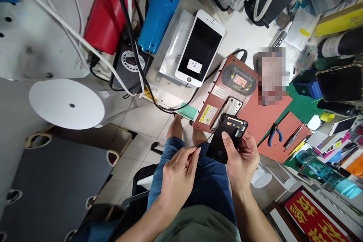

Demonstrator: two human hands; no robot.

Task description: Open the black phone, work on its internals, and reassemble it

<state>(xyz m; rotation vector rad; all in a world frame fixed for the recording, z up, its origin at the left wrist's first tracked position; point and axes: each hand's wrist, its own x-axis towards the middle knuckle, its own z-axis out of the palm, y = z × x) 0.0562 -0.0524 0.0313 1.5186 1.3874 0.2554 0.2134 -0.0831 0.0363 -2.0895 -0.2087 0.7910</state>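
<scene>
My right hand (241,155) grips a black phone screen assembly (219,144) by its edge, thumb flat on its face and fingers behind it. A strip with copper-coloured contacts runs along its upper end. To the left of the assembly, my left hand (179,174) is closed in a pinch, thumb against forefinger. Whatever is between those fingertips, if anything, is too small to make out. Just beyond the assembly lies a reddish-brown heating station (217,96) with a lit red number display (240,80). Its metal plate (231,106) is partly covered by the assembly.
A white phone (200,47) with a small label rests on a clear plastic box (170,51). Blue-handled pliers (274,135) and tweezers (293,137) lie on a red mat (263,115). Black cables (133,41) hang at the left; a water bottle (326,174) is at the right.
</scene>
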